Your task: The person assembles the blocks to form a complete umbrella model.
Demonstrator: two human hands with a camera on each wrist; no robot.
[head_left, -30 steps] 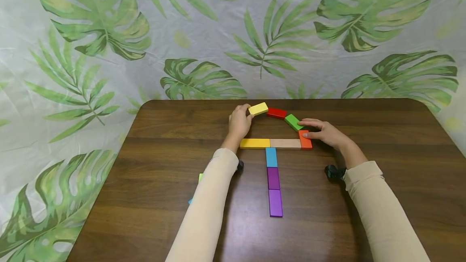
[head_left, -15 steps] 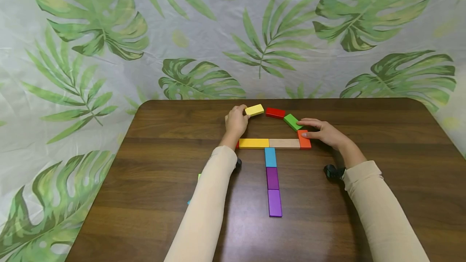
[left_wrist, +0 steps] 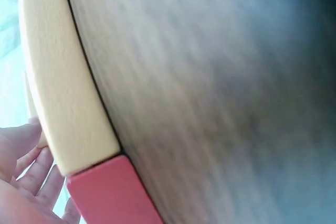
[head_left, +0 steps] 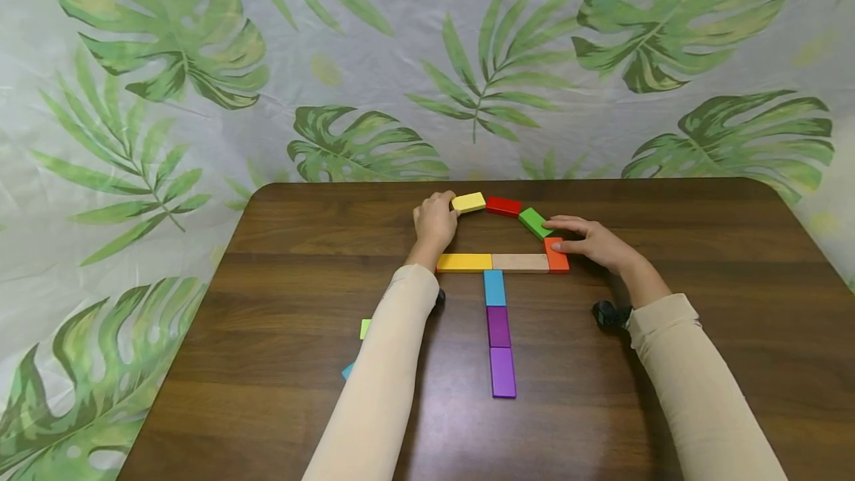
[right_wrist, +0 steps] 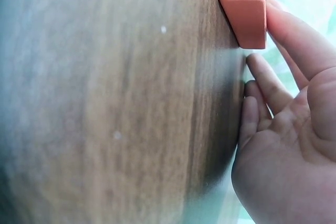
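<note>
My left hand (head_left: 436, 223) pinches a pale yellow block (head_left: 469, 203) by its left end at the back of the table. The block's right end sits right at a red block (head_left: 504, 205). In the left wrist view, thumb and fingers lie behind a yellow block (left_wrist: 68, 77) and another red block (left_wrist: 115, 192), which the left wrist mostly hides in the head view. My right hand (head_left: 597, 243) rests with extended fingers at the right side, the thumb on an orange block (head_left: 557, 257) and a fingertip on a green block (head_left: 533, 222).
A natural wood block (head_left: 519, 263) continues the yellow row. Below it runs a column of blue (head_left: 494, 288), dark purple (head_left: 498, 326) and light purple (head_left: 503, 372) blocks. Lime (head_left: 364, 329) and blue pieces (head_left: 348, 370) show partly behind the left sleeve. A leaf-print cloth (head_left: 374, 43) hangs behind the table.
My left hand first drew the pale yellow block left, leaving a gap, then brought it back against the red block. My right hand has stayed at the orange and green blocks.
</note>
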